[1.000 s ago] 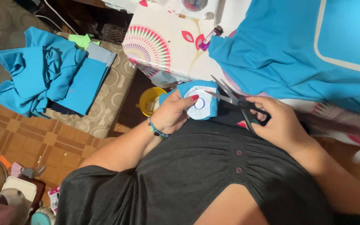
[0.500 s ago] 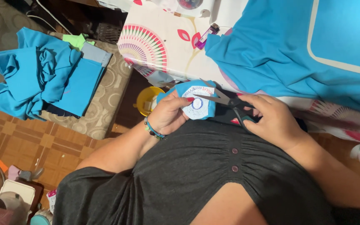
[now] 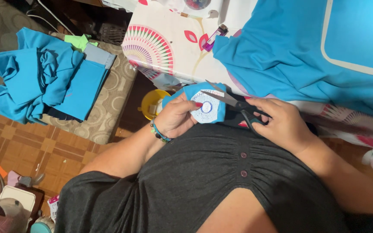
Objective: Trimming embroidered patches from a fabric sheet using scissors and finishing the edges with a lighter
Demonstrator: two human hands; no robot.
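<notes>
Your left hand (image 3: 175, 118) has its fingers clamped on a small blue fabric patch (image 3: 206, 103) (white round label); your right hand (image 3: 281, 123) grips black-handled scissors (image 3: 234, 102), blades apart at the patch's edge.

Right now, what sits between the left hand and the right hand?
In the head view, the small blue fabric piece pinched in the left hand and the open blades of the scissors gripped by the right hand fill that gap, the blades at the fabric's edge.

My small turquoise fabric piece with white round patch (image 3: 207, 108), bluish speckling on patch. My black-handled steel scissors (image 3: 238, 105). Red nails, turquoise beaded bracelet (image 3: 158, 131). White tablecloth with pink-green fan motifs (image 3: 160, 43). Plain turquoise cloth heap (image 3: 44, 82). Yellow plastic bowl (image 3: 152, 103).
</notes>
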